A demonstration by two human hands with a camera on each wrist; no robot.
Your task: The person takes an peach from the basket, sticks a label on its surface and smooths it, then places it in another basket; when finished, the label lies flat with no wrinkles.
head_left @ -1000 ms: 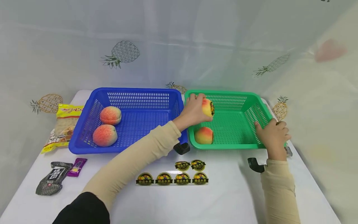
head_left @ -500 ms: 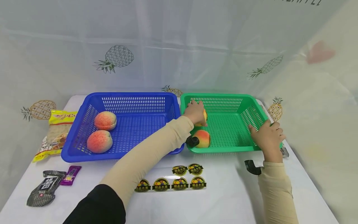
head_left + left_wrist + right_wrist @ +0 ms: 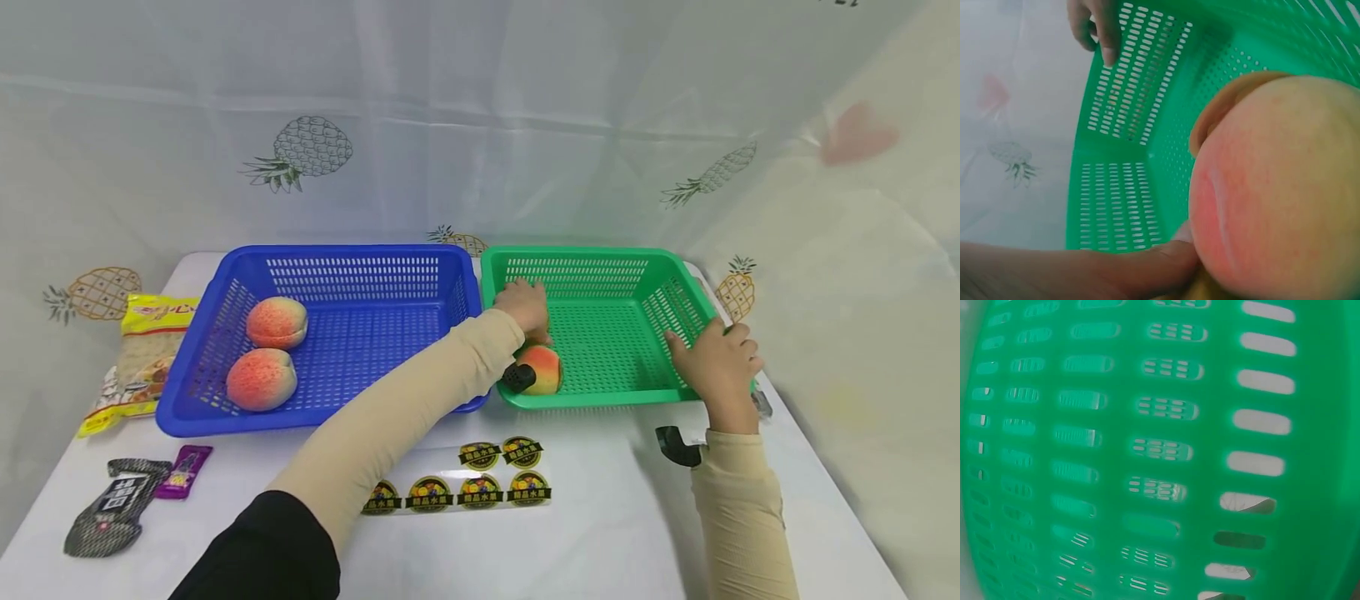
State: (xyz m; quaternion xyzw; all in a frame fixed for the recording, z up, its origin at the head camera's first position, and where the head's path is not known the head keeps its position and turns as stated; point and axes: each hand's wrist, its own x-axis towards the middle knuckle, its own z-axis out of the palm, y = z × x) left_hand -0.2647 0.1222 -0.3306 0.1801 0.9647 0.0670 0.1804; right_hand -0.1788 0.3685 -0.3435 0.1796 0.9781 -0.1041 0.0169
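Observation:
My left hand (image 3: 527,310) is low in the left end of the green basket (image 3: 600,400), fingers curled down over a peach that is mostly hidden beneath it. A second peach (image 3: 546,368) sits just in front, by the near left corner. Very close to the camera in the left wrist view, a big pink and yellow peach (image 3: 1279,187) fills the right side, with my thumb (image 3: 1166,262) beside it. My right hand (image 3: 716,362) grips the basket's right rim, thumb inside. Only the slotted green wall (image 3: 1210,450) fills the right wrist view.
A blue basket (image 3: 360,254) holding two peaches (image 3: 262,379) stands left. Round labels (image 3: 480,492) lie on a clear sheet in front. A yellow food bag (image 3: 153,342), a black packet (image 3: 112,512) and a purple packet (image 3: 182,472) lie at the left.
My left hand has lowered the peach with the round label into the green basket's left end, behind the other peach. The right hand keeps its grip on the rim. The view has shifted slightly.

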